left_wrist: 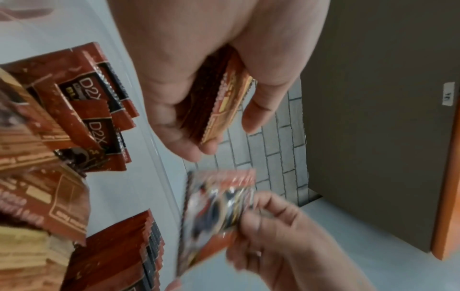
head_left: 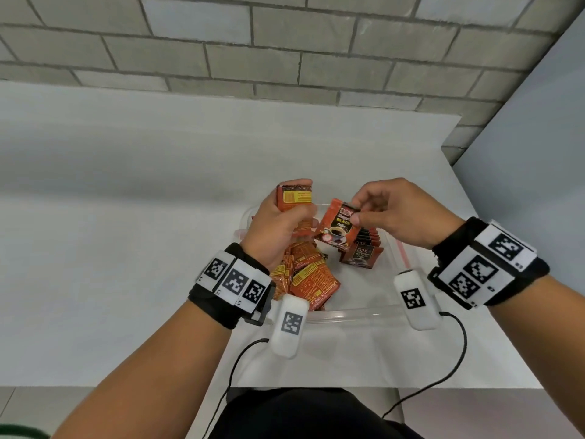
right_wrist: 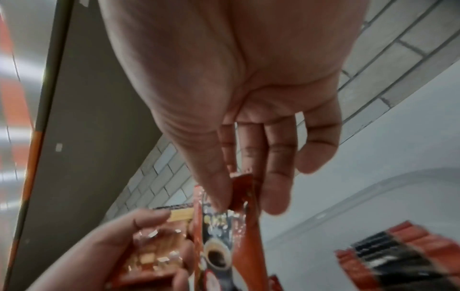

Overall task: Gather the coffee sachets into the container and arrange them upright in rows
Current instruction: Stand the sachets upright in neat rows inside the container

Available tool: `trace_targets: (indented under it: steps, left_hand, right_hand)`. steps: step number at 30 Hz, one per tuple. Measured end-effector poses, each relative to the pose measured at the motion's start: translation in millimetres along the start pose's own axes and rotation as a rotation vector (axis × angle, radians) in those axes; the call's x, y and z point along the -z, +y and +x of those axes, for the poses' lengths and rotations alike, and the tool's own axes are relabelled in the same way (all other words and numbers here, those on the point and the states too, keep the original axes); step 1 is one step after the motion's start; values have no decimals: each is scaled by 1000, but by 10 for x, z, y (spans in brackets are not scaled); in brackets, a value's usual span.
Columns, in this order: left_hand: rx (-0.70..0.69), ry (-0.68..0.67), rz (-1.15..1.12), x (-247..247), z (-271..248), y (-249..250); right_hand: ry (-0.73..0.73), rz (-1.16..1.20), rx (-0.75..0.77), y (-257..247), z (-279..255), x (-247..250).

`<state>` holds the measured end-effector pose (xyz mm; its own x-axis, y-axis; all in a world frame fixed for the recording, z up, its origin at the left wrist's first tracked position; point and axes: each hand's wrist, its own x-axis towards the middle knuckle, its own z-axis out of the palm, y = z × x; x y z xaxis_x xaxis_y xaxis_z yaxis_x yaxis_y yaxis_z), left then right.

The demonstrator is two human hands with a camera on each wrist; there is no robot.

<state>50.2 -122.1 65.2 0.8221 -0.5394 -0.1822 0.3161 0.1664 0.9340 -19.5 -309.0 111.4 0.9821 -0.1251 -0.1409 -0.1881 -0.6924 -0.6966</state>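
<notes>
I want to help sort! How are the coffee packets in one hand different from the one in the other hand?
The left hand grips a whole stack of sachets; the right hand pinches a single sachet by its top edge. The stack shows its orange-and-yellow back, while the single sachet shows its front with a coffee cup picture. The stack stands upright; the single one hangs tilted. Both are held above the clear container.

We note the container [head_left: 351, 313] at frame centre on the table [head_left: 126, 217]. In it, loose sachets [head_left: 311, 277] lie lower left, a row [head_left: 364, 248] stands right. Above them, left hand [head_left: 278, 229] holds a stack [head_left: 294, 196]; right hand [head_left: 399, 210], one sachet [head_left: 337, 226] between.
</notes>
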Motion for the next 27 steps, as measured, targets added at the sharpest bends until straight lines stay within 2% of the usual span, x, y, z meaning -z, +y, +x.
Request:
trace_targets:
  steps: [3,6,9,20,27]
  left_hand:
    - [26,63,-68,70,26,33]
    - [34,64,-99,125,38,63]
    - [42,59,-110,153,57,69]
    - [63,17,-119,236,109,114]
    - [59,5,-126,298,166,160]
  right_hand:
    - [-90,-211,-84,110,-44,-26]
    - [-189,-456,-122,247,-50,-116]
    - [-233,-584,-145,350,-20,-172]
    - [-368,-766,-212,322,165,-236]
    - [-379,-864,-238,282,263,-276]
